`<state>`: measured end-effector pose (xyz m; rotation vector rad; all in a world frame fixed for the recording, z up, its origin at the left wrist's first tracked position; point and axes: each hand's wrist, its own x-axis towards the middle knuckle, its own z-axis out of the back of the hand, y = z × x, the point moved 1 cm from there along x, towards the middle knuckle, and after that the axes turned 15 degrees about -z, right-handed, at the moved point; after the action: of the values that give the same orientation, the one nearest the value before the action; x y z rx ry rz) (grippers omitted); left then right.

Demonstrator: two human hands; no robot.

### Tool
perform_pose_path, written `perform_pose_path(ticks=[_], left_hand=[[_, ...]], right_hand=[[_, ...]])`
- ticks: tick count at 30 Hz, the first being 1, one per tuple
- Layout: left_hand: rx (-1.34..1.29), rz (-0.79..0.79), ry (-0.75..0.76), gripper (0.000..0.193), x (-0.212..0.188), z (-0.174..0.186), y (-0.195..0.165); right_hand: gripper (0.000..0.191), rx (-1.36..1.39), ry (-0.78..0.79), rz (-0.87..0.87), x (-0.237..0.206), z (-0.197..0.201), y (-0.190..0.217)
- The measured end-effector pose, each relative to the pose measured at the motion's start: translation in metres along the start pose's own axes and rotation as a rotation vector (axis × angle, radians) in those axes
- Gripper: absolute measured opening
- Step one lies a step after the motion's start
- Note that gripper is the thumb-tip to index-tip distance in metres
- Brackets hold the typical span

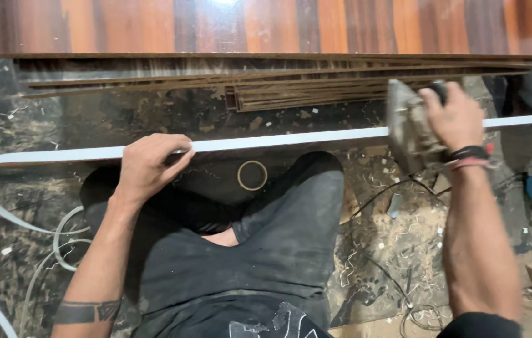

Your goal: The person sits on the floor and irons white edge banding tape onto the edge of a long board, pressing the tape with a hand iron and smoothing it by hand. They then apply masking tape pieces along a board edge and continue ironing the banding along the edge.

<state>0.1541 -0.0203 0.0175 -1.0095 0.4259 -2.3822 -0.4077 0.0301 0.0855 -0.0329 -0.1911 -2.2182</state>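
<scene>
Right across the middle of the picture runs a long white strip, thin and narrow, going from the left side to the far right. It lies along the top edge of a board that the person sits behind, legs in dark trousers underneath.

At the left end the strip hangs loose and curls down toward the floor in a big loop (so it is soft and bendy, not stiff). It looks very light. I think it would flop and twist if held by one end only, so the best place to hold it is flat from above, close to where the tool is working.

The left hand sits in the left middle of the picture. Its fingers are curled over the strip and press it down onto the edge, mostly closed around it.

The right hand is at the upper right. It is wrapped tight around a small grey power tool that rests on the strip. The tool looks hard and a bit heavy, and it has a thin cable running away over the floor.

More white strip lies in loose curls at the lower left. A small roll of tape sits on the floor between the knees. Wood shavings are scattered around, and wooden boards lie at the top.
</scene>
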Motion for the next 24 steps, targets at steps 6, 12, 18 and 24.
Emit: perform_pose_path(ticks=[6, 12, 18, 24], left_hand=[[0.0, 0.017, 0.003, 0.013, -0.002, 0.0, 0.001], [-0.021, 0.015, 0.018, 0.014, -0.004, 0.002, 0.001], [-0.004, 0.015, 0.024, 0.017, -0.001, 0.001, -0.002], [0.01, 0.034, 0.023, 0.016, -0.001, -0.001, -0.003]], right_hand=[[0.044, 0.121, 0.185, 0.149, -0.094, 0.0, 0.154], [0.031, 0.19, 0.239, 0.374, -0.175, -0.001, 0.286], [0.034, 0.223, 0.235, 0.424, -0.173, 0.002, 0.283], [0.038, 0.16, 0.263, 0.101, -0.106, 0.009, 0.171]])
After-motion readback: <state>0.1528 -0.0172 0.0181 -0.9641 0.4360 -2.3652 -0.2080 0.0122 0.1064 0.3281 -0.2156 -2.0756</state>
